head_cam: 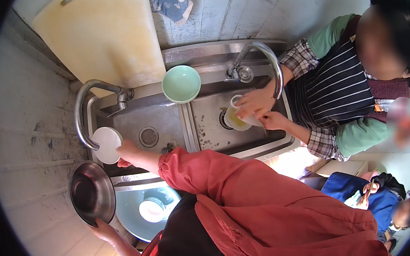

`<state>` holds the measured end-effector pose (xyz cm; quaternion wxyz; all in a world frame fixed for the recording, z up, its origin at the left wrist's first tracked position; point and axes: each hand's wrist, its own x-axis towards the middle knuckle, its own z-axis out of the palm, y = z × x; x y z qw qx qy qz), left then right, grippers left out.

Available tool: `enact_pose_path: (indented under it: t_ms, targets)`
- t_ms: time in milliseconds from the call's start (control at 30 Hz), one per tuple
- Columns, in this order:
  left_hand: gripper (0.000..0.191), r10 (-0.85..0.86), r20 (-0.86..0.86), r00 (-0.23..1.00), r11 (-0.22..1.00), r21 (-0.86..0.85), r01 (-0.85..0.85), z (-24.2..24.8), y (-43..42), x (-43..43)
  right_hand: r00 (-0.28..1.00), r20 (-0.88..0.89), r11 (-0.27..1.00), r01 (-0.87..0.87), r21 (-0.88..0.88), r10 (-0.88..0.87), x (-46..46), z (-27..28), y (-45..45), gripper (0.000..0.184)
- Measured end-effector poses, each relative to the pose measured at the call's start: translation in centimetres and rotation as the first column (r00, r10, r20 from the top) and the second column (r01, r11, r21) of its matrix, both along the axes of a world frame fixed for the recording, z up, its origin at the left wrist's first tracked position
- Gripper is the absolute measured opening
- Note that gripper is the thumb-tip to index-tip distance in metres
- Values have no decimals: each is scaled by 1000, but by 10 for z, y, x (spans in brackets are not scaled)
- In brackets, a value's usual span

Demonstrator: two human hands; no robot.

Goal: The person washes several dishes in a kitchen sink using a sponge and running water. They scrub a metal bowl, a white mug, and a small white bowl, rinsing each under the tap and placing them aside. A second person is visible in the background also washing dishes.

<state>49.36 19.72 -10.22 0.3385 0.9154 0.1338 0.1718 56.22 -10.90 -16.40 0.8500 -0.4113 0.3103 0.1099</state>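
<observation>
My right hand [129, 152] reaches over the left basin [163, 122] of a steel double sink and grips the edge of a white round dish [107, 145]. The dish sits beneath the spout of the left faucet [86, 121]. At the lower left, my left hand [103, 229] holds a stainless steel bowl [92, 192] by its lower rim, tilted near the wall. Below the sink's front edge lies a light blue plastic basin [127, 209]. In it is a small white bowl [152, 210]. Whether water runs from the left spout cannot be made out.
A co-worker's hands [262, 107] hold white dishware [236, 119] over the right basin [210, 109], where food scraps lie. A mint-green bowl [181, 84] rests at the sink's back. The right faucet [272, 58] arches nearby. A large cutting board [107, 37] leans behind. Others sit lower right.
</observation>
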Motion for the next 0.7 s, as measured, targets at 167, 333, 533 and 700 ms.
enact_pose_path:
  t_ms: [167, 333, 533, 700]
  targets:
    - [48, 20, -19, 1000, 1000, 10, -20, 3, 4, 1, 997, -34, 998, -66, -20, 65, -13, 3, -4, 21]
    - [49, 85, -175, 981, 993, -70, -98, 1, 1, 1, 998, 31, 966, -62, 249, 56, -30, -4, -15, 16]
    - [50, -70, 76, 995, 989, -121, 79, 18, -25, -16, 995, 3, 976, -98, -192, 101, -27, -13, -20, 27]
    - [49, -25, 99, 995, 990, -134, 38, 33, -36, -24, 967, 218, 669, 74, -740, 135, -20, -11, -32, 34]
